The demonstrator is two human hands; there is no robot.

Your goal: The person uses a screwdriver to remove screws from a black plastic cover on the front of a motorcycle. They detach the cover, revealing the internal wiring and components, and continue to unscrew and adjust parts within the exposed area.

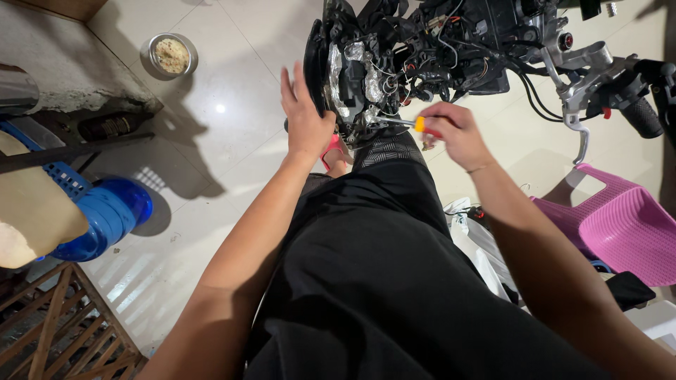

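Beside headlamp unit (352, 77): pink stool (620, 222), steel bowl (170, 55), wiring tangle (451, 42).

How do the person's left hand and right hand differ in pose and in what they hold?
The left hand is open, fingers spread, and pressed flat against the side of the headlight unit; the right hand is curled shut.
The left hand holds no tool; the right hand grips a screwdriver with an orange and red handle.
The left hand points upward; the right hand turns left, toward the unit.
Both are bare and work at the stripped front of the motorcycle.
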